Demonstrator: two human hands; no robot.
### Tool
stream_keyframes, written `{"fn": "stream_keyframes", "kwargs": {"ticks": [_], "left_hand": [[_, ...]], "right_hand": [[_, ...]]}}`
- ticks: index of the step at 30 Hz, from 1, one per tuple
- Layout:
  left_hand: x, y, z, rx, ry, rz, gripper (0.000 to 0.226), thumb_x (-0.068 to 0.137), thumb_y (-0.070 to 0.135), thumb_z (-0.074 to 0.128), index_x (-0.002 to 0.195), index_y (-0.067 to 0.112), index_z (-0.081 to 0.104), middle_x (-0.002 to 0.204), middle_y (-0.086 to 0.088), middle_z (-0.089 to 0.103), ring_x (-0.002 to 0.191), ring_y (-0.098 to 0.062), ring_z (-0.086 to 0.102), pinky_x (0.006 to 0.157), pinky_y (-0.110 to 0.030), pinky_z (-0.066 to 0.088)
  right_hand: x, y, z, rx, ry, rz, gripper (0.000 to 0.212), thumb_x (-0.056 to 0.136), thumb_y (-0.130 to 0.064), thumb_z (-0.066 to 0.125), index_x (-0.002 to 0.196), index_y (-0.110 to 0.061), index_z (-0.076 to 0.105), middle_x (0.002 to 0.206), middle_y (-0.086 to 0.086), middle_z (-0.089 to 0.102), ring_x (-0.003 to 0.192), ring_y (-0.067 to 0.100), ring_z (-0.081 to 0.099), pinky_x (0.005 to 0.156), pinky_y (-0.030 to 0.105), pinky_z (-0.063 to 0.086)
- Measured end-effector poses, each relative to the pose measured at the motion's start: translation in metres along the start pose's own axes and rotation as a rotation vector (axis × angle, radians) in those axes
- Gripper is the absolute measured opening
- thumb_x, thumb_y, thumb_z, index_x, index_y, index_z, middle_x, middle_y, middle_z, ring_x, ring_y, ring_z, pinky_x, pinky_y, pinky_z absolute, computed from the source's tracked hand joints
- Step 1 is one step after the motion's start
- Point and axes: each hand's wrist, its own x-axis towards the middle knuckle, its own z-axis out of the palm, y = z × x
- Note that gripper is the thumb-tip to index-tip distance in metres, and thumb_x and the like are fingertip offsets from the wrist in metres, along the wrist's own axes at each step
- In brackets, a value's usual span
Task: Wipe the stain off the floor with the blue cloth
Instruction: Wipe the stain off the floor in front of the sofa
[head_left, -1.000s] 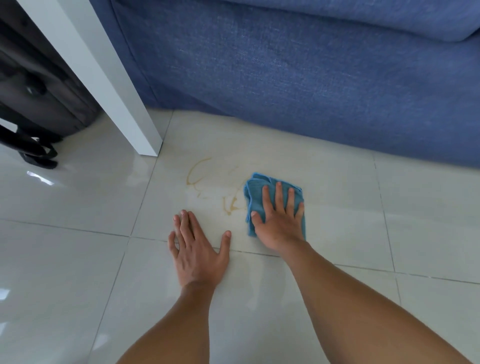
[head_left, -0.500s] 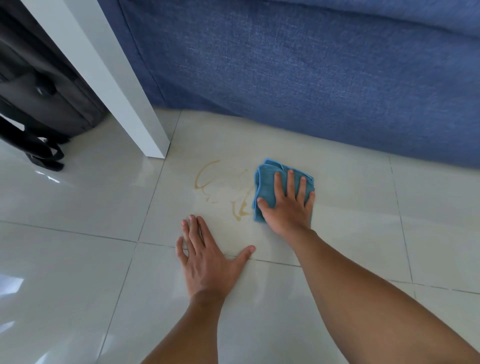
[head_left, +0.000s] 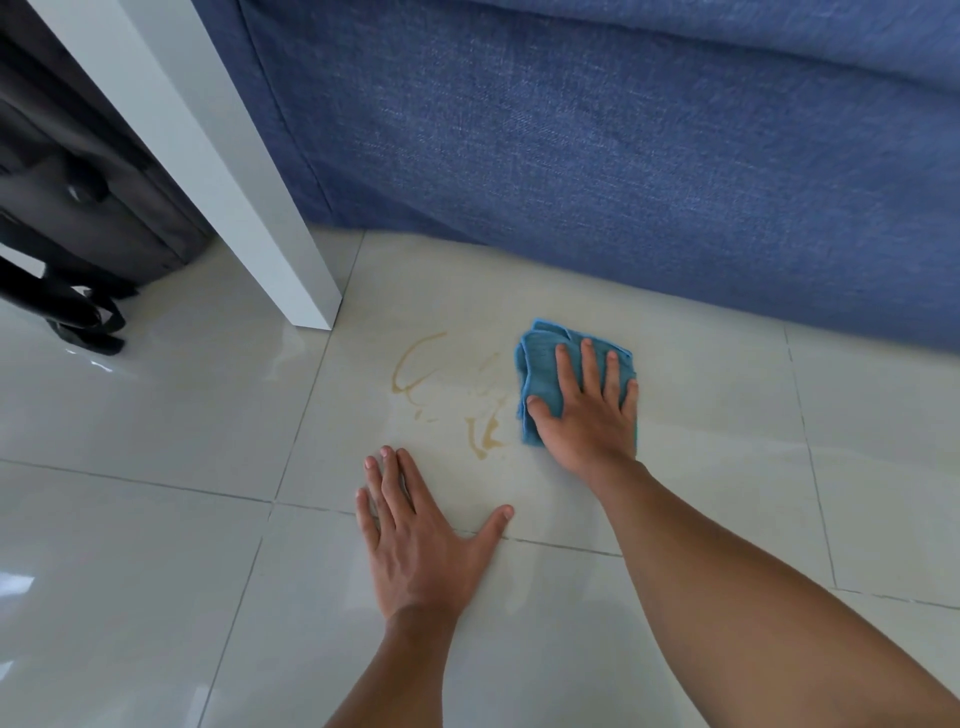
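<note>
A folded blue cloth (head_left: 540, 371) lies flat on the glossy cream floor tile (head_left: 701, 395). My right hand (head_left: 587, 410) presses down on it with fingers spread, covering most of it. Just left of the cloth is a brown stain (head_left: 485, 436), with a thin curved brown line (head_left: 410, 364) further left. My left hand (head_left: 415, 540) rests flat on the floor, fingers apart and holding nothing, just below the stain.
A blue fabric sofa (head_left: 623, 145) runs along the back, close behind the cloth. A white table leg (head_left: 249, 208) stands at the stain's upper left. A dark bag with straps (head_left: 78, 218) sits at far left.
My right hand and the cloth have slid a little away from me along the stain's right edge. My left thumb has spread wider. The view has moved closer.
</note>
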Motion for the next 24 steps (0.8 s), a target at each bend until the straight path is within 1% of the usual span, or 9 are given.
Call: {"fn": "stream_keyframes", "kwargs": {"ticks": [2,5,8,12,15,17,19,21,24], "left_hand": [[0.0,-0.001,0.0,-0.001,0.009,-0.002,0.132,0.067,0.095,0.039,0.157,0.002,0.011,0.166,-0.013,0.011,0.155,-0.024,-0.006,0.124,-0.046,0.003],[0.001,0.001,-0.001,0.005,0.005,-0.006,0.131,0.068,0.094,0.039,0.157,0.002,0.012,0.166,-0.013,0.012,0.155,-0.024,-0.006,0.124,-0.046,0.003],[0.0,0.001,-0.001,0.006,0.018,-0.009,0.129,0.068,0.094,0.039,0.156,0.002,0.015,0.166,-0.014,0.015,0.155,-0.024,-0.002,0.124,-0.046,0.005],[0.002,0.001,-0.001,0.013,0.022,-0.016,0.128,0.069,0.093,0.04,0.156,0.002,0.017,0.165,-0.014,0.017,0.155,-0.025,0.0,0.123,-0.046,0.007],[0.002,0.001,-0.001,0.015,0.016,-0.017,0.127,0.069,0.093,0.039,0.157,0.004,0.014,0.166,-0.013,0.014,0.155,-0.023,-0.003,0.123,-0.045,0.003],[0.002,0.001,-0.001,0.013,0.013,-0.019,0.127,0.069,0.093,0.039,0.157,0.004,0.012,0.167,-0.012,0.012,0.155,-0.022,-0.006,0.124,-0.044,0.001],[0.002,0.002,-0.001,0.008,0.013,-0.021,0.128,0.069,0.093,0.039,0.157,0.005,0.012,0.167,-0.012,0.012,0.155,-0.022,-0.006,0.124,-0.044,0.001],[0.002,0.003,-0.002,0.004,0.007,-0.022,0.128,0.07,0.093,0.037,0.157,0.005,0.01,0.167,-0.012,0.009,0.155,-0.022,-0.008,0.125,-0.045,0.001],[0.001,0.003,-0.002,0.005,0.0,-0.018,0.127,0.07,0.093,0.035,0.158,0.005,0.007,0.167,-0.011,0.007,0.154,-0.022,-0.01,0.125,-0.045,0.002]], "right_hand": [[0.008,-0.01,0.0,0.004,-0.006,-0.003,0.079,0.095,-0.063,0.026,0.16,-0.034,-0.008,0.167,-0.003,-0.022,0.152,0.026,-0.024,0.121,0.054,-0.015],[0.017,-0.018,-0.005,-0.024,-0.044,-0.069,0.079,0.095,-0.063,0.027,0.16,-0.034,-0.01,0.167,-0.002,-0.024,0.152,0.027,-0.026,0.12,0.054,-0.017],[0.017,-0.022,-0.008,-0.029,-0.075,-0.135,0.08,0.095,-0.06,0.032,0.159,-0.036,-0.009,0.167,-0.004,-0.024,0.151,0.026,-0.026,0.12,0.053,-0.017],[0.005,-0.014,-0.004,-0.049,-0.022,-0.246,0.077,0.095,-0.056,0.035,0.16,-0.037,-0.004,0.168,-0.005,-0.017,0.153,0.024,-0.022,0.122,0.051,-0.014],[-0.005,0.003,-0.002,-0.077,0.011,-0.291,0.076,0.095,-0.056,0.037,0.16,-0.039,0.001,0.169,-0.009,-0.012,0.154,0.019,-0.018,0.123,0.048,-0.011],[-0.004,0.014,-0.005,-0.06,0.002,-0.26,0.075,0.095,-0.057,0.037,0.159,-0.041,0.001,0.169,-0.011,-0.011,0.154,0.017,-0.017,0.124,0.047,-0.011],[0.003,0.021,-0.009,-0.038,-0.02,-0.184,0.075,0.096,-0.058,0.035,0.159,-0.042,-0.002,0.168,-0.012,-0.015,0.154,0.018,-0.019,0.123,0.047,-0.013],[0.01,0.021,-0.013,-0.03,-0.043,-0.122,0.075,0.096,-0.06,0.032,0.159,-0.042,-0.005,0.168,-0.011,-0.018,0.153,0.019,-0.021,0.122,0.048,-0.014],[0.018,0.012,-0.014,-0.014,-0.096,-0.079,0.077,0.096,-0.063,0.029,0.158,-0.041,-0.009,0.166,-0.009,-0.025,0.152,0.022,-0.026,0.12,0.052,-0.017]]}}
